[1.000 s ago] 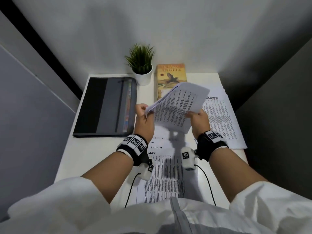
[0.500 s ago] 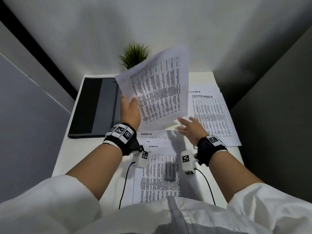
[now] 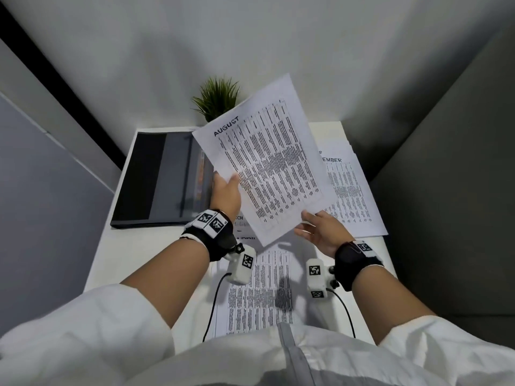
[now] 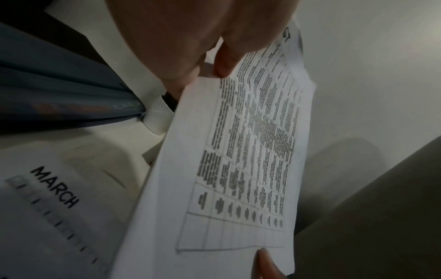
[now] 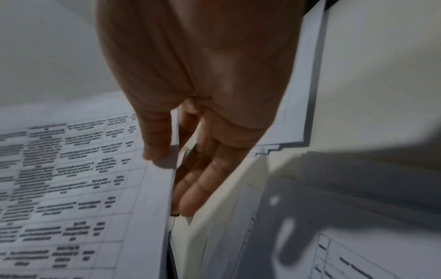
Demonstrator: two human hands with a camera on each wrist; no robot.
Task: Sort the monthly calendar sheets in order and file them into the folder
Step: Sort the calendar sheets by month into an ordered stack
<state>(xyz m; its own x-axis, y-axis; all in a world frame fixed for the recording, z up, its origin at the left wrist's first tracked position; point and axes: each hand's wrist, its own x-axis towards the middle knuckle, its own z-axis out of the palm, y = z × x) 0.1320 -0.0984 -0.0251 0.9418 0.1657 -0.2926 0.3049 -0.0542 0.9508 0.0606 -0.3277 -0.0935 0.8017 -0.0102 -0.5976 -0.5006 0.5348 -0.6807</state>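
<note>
A printed calendar sheet headed AUGUST point(image 3: 267, 162) is held up, tilted, above the white desk point(image 3: 117, 254). My left hand point(image 3: 225, 190) grips its left edge, thumb on the printed face point(image 4: 224, 62). My right hand point(image 3: 315, 227) holds the lower right corner, thumb on top point(image 5: 157, 149) and straight fingers point(image 5: 198, 179) beneath. A dark grey folder point(image 3: 156, 176) lies shut at the left. Overlapping sheets with MARCH point(image 4: 54, 186) showing lie in front of me point(image 3: 259, 291). A second pile with a SEPTEMBER sheet point(image 3: 351, 196) on top lies at the right.
A small potted plant point(image 3: 217, 98) stands at the back of the desk, partly behind the raised sheet. Grey partition walls close in on the left, back and right. Wrist camera cables point(image 3: 211, 310) trail over the front pile.
The left hand lifted the sheet and turned it so the AUGUST heading shows. The right hand let go half a second ago and is now back on the lower right corner.
</note>
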